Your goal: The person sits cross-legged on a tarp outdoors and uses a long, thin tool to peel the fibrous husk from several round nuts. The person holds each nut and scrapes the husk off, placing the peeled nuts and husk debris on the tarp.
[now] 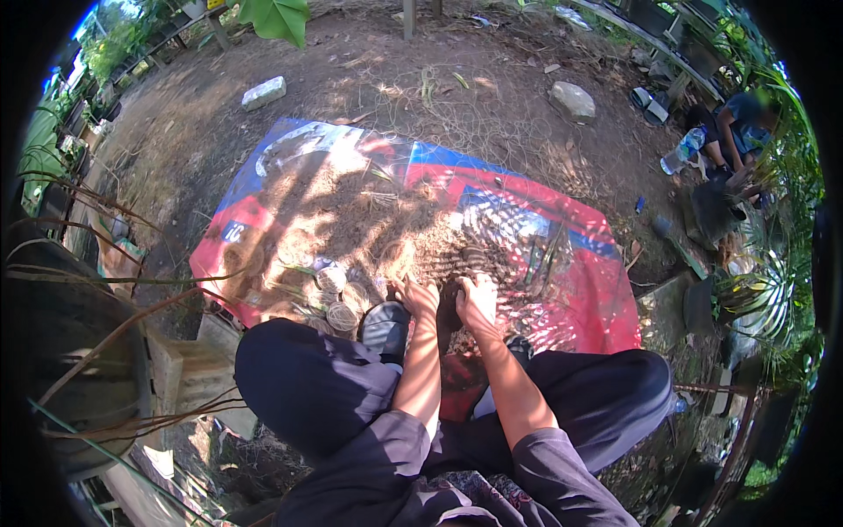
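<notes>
Between my feet, both hands work close together over a dark clump of what looks like soil or fibre. My left hand is at the clump's left side with bent fingers, and my right hand curls at its right side. What lies under the fingers is hidden. Loose brown fibre lies in front of the hands on a red and blue plastic sheet. Several round balls wrapped in string rest left of my left hand, beside my dark shoe. Thin green strips lie to the right.
Tangled pale string covers the ground beyond the sheet. Two stones stand farther out. At the right, another person sits near a plastic bottle. Thin brown stems reach in from the left, beside a large dark container.
</notes>
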Available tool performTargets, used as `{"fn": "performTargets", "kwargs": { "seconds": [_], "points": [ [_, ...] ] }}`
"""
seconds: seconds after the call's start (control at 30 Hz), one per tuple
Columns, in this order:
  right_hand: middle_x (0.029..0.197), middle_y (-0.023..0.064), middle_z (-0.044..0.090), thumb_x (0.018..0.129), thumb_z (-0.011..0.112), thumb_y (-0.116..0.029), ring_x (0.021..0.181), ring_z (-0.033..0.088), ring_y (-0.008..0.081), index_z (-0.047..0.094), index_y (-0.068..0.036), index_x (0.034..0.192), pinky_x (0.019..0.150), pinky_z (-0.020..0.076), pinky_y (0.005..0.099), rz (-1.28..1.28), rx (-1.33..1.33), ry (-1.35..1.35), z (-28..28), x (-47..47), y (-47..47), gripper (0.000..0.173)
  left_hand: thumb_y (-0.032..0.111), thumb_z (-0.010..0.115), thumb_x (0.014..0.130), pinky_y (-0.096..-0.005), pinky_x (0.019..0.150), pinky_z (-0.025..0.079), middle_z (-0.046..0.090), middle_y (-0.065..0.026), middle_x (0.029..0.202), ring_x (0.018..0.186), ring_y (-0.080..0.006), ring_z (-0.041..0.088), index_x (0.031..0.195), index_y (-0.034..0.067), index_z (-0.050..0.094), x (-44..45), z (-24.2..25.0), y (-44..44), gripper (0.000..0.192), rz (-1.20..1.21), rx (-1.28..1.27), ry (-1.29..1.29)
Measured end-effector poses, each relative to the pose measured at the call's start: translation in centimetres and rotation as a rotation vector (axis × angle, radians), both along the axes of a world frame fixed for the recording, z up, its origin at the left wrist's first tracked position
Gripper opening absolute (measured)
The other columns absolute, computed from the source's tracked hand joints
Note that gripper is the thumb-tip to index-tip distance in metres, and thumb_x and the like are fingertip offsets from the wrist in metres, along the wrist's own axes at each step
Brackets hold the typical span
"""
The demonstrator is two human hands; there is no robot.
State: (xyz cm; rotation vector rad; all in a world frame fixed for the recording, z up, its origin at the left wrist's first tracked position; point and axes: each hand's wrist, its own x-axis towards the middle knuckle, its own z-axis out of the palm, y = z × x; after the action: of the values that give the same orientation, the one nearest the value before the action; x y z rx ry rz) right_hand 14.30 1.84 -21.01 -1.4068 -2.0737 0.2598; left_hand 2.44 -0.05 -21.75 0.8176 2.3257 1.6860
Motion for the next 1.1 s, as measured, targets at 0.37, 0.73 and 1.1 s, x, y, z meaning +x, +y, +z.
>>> {"fn": "performTargets", "kwargs": {
  "seconds": [0.37,0.73,1.1],
  "points": [
    [0.106,0.0104,0.062,0.086,0.064,-0.031,0.095,0.055,0.0162,0.059,-0.004,0.116,0.086,0.044,0.0299,0.039,-1.085,1.102,7.5,-10.5,1.9,0.04,-0.003,0.054,0.074,-0.0398,0.071,0.048,0.062,-0.0192,0.079,0.078,-0.0351,0.06,0.086,-0.002,0.059,-2.6,0.8,-1.4,0.013,-0.156,0.204,0.239],
    [0.081,0.0041,0.065,0.089,0.06,-0.015,0.064,0.055,0.0083,0.064,-0.002,0.103,0.055,0.0454,0.024,0.234,-1.052,0.818,1.9,-15.6,2.7,0.019,0.017,0.063,0.089,-0.0255,0.056,0.047,0.057,-0.0089,0.111,0.092,-0.0136,0.055,0.121,-0.003,0.048,-7.7,1.8,-0.6,0.041,0.04,0.497,-0.808],
    [0.124,0.0176,0.057,0.082,0.062,-0.014,0.114,0.054,0.0225,0.052,-0.007,0.129,0.095,0.0429,0.0322,0.565,-0.955,0.648,7.3,-19.6,4.2,0.048,0.033,0.05,0.094,-0.0424,0.097,0.039,0.036,-0.0223,0.138,0.123,-0.03,0.042,0.145,0.005,0.018,-8.6,3.6,-0.6,0.067,0.413,0.509,-0.56]
  ]
}}
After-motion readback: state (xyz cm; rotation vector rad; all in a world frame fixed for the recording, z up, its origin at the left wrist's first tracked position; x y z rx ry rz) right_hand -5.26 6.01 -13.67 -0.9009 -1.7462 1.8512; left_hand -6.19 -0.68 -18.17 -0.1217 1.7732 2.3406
